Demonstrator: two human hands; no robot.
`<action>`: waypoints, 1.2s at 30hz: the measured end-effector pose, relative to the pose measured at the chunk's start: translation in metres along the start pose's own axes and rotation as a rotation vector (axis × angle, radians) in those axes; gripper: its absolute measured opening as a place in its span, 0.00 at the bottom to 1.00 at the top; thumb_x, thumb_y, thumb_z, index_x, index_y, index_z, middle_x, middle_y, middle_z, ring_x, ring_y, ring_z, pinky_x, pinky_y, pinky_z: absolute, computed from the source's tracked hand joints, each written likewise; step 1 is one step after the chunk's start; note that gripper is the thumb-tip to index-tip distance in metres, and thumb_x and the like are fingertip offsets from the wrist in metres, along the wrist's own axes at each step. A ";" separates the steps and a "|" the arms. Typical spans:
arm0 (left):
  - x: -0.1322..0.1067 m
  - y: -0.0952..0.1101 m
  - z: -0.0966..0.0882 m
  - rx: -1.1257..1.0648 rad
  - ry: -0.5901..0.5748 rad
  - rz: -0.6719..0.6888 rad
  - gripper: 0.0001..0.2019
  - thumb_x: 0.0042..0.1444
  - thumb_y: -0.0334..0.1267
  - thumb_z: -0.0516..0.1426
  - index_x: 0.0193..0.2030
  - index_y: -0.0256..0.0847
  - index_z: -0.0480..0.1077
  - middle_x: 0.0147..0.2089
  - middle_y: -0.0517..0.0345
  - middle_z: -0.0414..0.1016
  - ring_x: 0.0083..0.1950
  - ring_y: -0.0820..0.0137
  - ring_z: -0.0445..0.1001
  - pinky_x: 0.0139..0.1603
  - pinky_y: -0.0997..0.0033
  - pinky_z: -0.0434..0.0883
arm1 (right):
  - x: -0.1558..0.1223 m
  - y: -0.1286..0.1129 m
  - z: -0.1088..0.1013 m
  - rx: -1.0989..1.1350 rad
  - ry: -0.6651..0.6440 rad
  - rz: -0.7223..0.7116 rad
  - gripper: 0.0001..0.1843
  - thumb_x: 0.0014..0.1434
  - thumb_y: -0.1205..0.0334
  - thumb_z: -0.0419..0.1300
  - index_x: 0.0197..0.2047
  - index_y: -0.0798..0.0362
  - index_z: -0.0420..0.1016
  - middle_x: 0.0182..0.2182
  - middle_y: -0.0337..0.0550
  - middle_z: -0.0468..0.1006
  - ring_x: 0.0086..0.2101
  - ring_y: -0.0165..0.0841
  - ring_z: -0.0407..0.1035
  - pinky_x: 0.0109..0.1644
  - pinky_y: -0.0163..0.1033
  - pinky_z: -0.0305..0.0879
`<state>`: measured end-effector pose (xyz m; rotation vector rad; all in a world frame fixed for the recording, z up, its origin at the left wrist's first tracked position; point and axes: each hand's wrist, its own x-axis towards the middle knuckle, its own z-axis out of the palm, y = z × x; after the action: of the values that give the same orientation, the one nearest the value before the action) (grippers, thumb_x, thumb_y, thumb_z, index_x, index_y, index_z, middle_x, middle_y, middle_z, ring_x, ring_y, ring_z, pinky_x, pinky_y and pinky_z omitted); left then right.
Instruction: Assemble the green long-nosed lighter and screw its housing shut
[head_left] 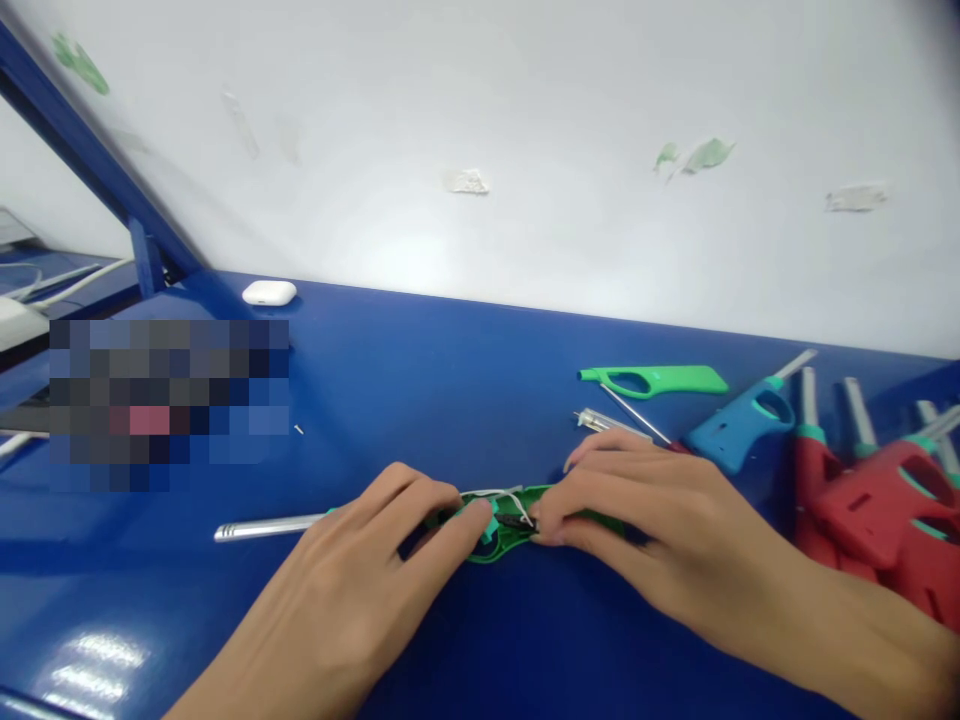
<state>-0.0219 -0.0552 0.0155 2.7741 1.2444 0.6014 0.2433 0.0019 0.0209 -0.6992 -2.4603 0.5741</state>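
Note:
A green lighter shell half (pixel 510 548) lies on the table with its inside facing up. White wire (pixel 504 493), a teal trigger piece (pixel 491 522) and a dark part (pixel 514 520) show inside it. My left hand (pixel 375 560) grips the shell at its left part, thumb by the trigger. From under that hand a silver lighter nozzle (pixel 274 526) points left. My right hand (pixel 637 510) has its fingertips pinched together inside the shell, at the end of the white wire. What exactly they hold is hidden.
Behind my right hand lie a green shell cover (pixel 686 379), a clear gas tank (pixel 600 420) and a screwdriver (pixel 637 414). A blue lighter (pixel 739 430) and several red lighters (pixel 862 505) are at right. A white earbud case (pixel 270 293) and a small screw (pixel 298 429) are left.

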 end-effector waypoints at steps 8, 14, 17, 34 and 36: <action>0.002 -0.001 0.004 0.022 0.108 0.010 0.18 0.77 0.34 0.42 0.57 0.42 0.73 0.48 0.54 0.79 0.44 0.65 0.75 0.34 0.66 0.73 | 0.000 -0.006 0.003 0.166 0.085 0.084 0.10 0.71 0.73 0.63 0.43 0.46 0.76 0.37 0.26 0.81 0.37 0.27 0.72 0.48 0.35 0.64; -0.001 0.001 0.003 0.003 0.127 0.021 0.14 0.76 0.32 0.47 0.58 0.39 0.72 0.54 0.55 0.81 0.48 0.65 0.77 0.45 0.63 0.76 | 0.003 -0.007 0.006 0.205 0.111 0.043 0.10 0.71 0.74 0.62 0.44 0.47 0.77 0.39 0.26 0.82 0.38 0.25 0.74 0.51 0.33 0.64; 0.003 0.002 0.000 0.028 0.115 0.042 0.17 0.77 0.32 0.43 0.56 0.41 0.73 0.51 0.58 0.83 0.44 0.66 0.78 0.41 0.64 0.76 | 0.001 -0.007 0.006 0.192 0.106 -0.012 0.12 0.71 0.77 0.60 0.43 0.48 0.75 0.39 0.27 0.82 0.39 0.26 0.75 0.54 0.36 0.63; -0.002 0.003 0.005 0.018 0.127 0.010 0.15 0.77 0.32 0.45 0.57 0.44 0.71 0.51 0.61 0.82 0.44 0.66 0.76 0.38 0.65 0.71 | 0.000 -0.007 0.004 0.165 0.078 -0.077 0.18 0.70 0.81 0.51 0.40 0.50 0.74 0.41 0.33 0.81 0.42 0.26 0.74 0.51 0.35 0.64; -0.006 0.002 0.007 -0.021 0.132 -0.010 0.13 0.76 0.31 0.47 0.59 0.43 0.70 0.55 0.62 0.80 0.47 0.68 0.74 0.44 0.66 0.70 | 0.000 -0.008 0.004 0.162 0.079 -0.079 0.18 0.70 0.81 0.50 0.39 0.50 0.73 0.41 0.33 0.81 0.41 0.26 0.74 0.50 0.35 0.64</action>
<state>-0.0211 -0.0604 0.0073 2.7489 1.2671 0.8039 0.2379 -0.0047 0.0218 -0.5477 -2.3261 0.6926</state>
